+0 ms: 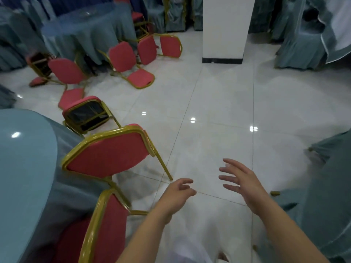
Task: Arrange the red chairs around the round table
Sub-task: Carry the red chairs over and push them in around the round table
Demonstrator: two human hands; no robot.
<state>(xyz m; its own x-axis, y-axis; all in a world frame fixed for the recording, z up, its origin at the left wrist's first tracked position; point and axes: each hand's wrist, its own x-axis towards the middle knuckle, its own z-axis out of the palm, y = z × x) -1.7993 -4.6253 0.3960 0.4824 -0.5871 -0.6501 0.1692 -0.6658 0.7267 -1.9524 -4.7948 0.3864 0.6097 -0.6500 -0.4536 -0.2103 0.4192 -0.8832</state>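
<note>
Both hands empty: left hand (178,188) loosely curled, right hand (239,179) fingers spread, above the floor (218,111). Nearest red chair (108,224) sits against the round table (22,168), and the next chair (108,152) looks tilted. I'd take its top rail with 2 hands and set the legs flat, seat toward the table. Beyond it, a tipped chair (85,114) shows its underside. Open floor to my right, pillar (226,29) far.

Dim, bluish light is falling from overhead. Small white glare spots are glinting on the glossy floor (218,92) near centre and on the worktop (22,168) at nine o'clock. Edges are bowing with wide-angle distortion, and the whole view is looking soft and slightly blurred.
</note>
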